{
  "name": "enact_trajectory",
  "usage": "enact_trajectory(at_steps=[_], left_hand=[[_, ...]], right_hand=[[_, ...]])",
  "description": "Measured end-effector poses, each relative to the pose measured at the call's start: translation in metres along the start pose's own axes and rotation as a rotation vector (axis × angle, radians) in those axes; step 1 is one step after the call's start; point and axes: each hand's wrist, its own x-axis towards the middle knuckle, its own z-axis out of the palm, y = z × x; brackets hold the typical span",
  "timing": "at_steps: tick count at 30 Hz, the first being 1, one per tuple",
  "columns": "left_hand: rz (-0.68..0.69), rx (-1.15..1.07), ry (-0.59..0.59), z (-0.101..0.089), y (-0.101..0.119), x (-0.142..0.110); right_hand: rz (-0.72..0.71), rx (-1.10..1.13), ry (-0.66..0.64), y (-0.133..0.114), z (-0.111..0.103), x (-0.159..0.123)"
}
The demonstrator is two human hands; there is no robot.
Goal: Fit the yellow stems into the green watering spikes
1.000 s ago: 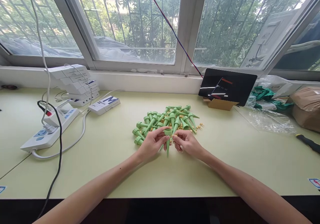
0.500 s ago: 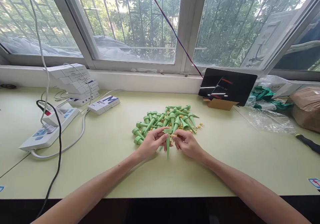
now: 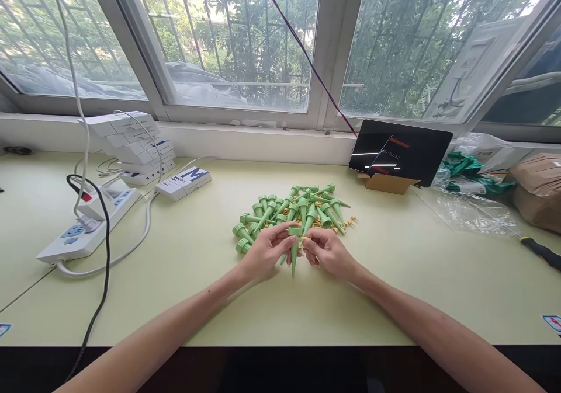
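Note:
A green plastic cone spike (image 3: 294, 254) points down toward me, wide end up, between both hands. My left hand (image 3: 263, 251) pinches it near the wide end. My right hand (image 3: 328, 251) has its fingers pinched against the spike's side, on a small yellow piece I can barely make out. Just beyond the hands lies a pile of several more green spikes (image 3: 291, 212) on the pale green table (image 3: 197, 264), with small yellow parts (image 3: 350, 222) scattered along its right edge.
A white power strip (image 3: 85, 223) with cables and a black cord (image 3: 100, 264) lies at left, with stacked white boxes (image 3: 129, 145) and a flat box (image 3: 183, 183) behind it. A dark tablet (image 3: 400, 150) leans at the back right. Plastic bags (image 3: 473, 188), a brown parcel (image 3: 537, 188) and a black handle (image 3: 541, 251) are at right.
Both hands stay at the spike with only slight finger movement. The view has shifted a little.

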Motion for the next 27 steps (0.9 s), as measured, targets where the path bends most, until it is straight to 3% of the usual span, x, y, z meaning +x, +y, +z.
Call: enact_trajectory(at_steps=[4,7,18,27], left_hand=[[-0.137,-0.174,-0.034,0.0000,-0.0006,0.0014],[-0.159,-0.202,-0.039,-0.0002,-0.0006,0.0015],[0.063,0.045,0.014,-0.0027,-0.0024,-0.0007],[-0.179,-0.218,-0.021,-0.0001,0.0014,0.0010]], right_hand=[[-0.050,-0.147,0.048,0.0025,-0.0006,-0.0005],[-0.072,-0.209,0.063,0.0038,-0.0012,-0.0010],[-0.003,0.030,-0.019,0.0014,-0.0003,0.0010],[-0.068,-0.172,0.055,-0.0008,-0.0006,-0.0009]])
